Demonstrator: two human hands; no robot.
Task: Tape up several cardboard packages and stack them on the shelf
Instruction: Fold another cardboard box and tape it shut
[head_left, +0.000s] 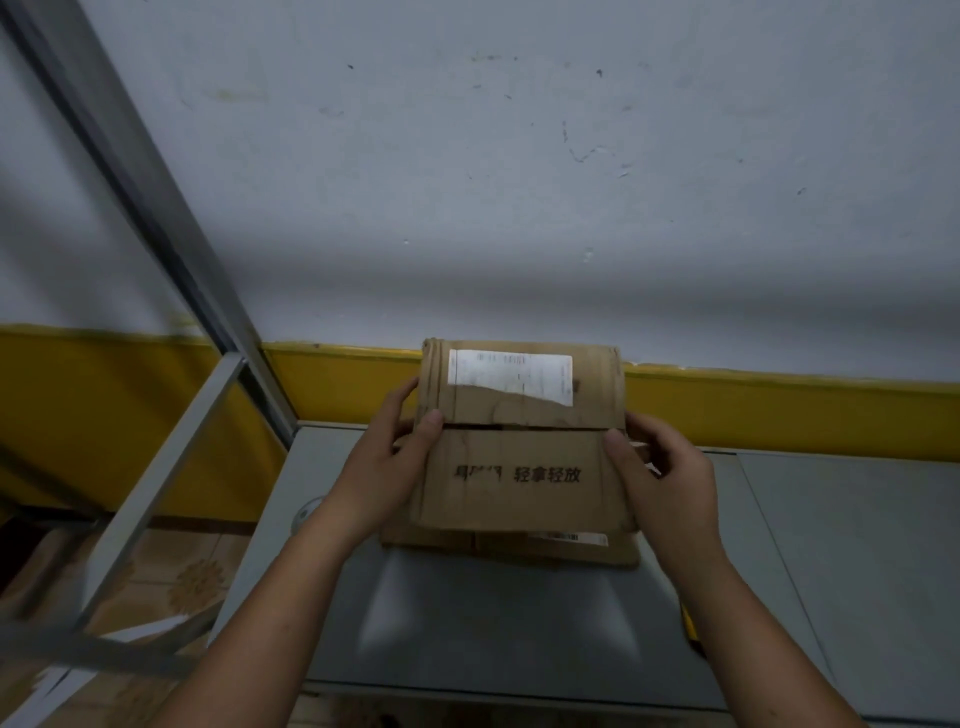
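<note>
the lower box (519, 548) at centre frame is mostly hidden under the upper box (524, 441), only its near edge showing. the print on the white label (511, 375) is too small to read, and the left half of the black lettering is smudged. fingers of both hands are hidden behind the box sides. both forearms are cut off by the bottom edge. the grey shelf (857, 571) runs out at right.
</note>
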